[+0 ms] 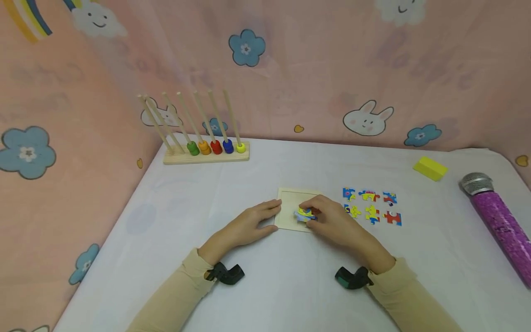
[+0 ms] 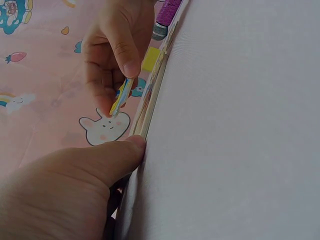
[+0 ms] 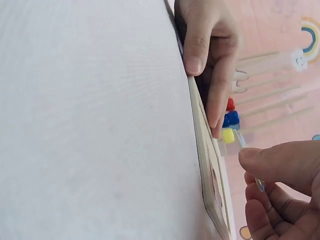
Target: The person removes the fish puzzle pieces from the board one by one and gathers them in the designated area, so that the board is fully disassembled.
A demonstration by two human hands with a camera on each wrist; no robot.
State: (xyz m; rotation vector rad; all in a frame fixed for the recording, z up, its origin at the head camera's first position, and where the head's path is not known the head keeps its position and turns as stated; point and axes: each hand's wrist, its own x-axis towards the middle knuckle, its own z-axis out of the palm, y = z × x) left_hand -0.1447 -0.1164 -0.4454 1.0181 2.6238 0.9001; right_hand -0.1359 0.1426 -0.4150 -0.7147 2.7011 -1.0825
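Note:
My right hand [image 1: 338, 222] pinches a yellow and blue jigsaw piece [image 1: 304, 215] between thumb and fingers, above the pale wooden puzzle tray [image 1: 287, 214]. In the left wrist view, the piece [image 2: 121, 98] is tilted on edge and clear of the tray. My left hand [image 1: 249, 224] rests at the tray's left side with its fingers extended, the thumb touching the near corner. Several colourful jigsaw pieces [image 1: 372, 213] lie in two rows right of the tray; my right hand partly covers one.
A wooden peg stand [image 1: 206, 158] with coloured beads stands at the back left. At the right lie a yellow block [image 1: 430, 168] and a purple glittery microphone [image 1: 502, 226]. A pink patterned cloth [image 1: 290, 83] hangs behind the white table.

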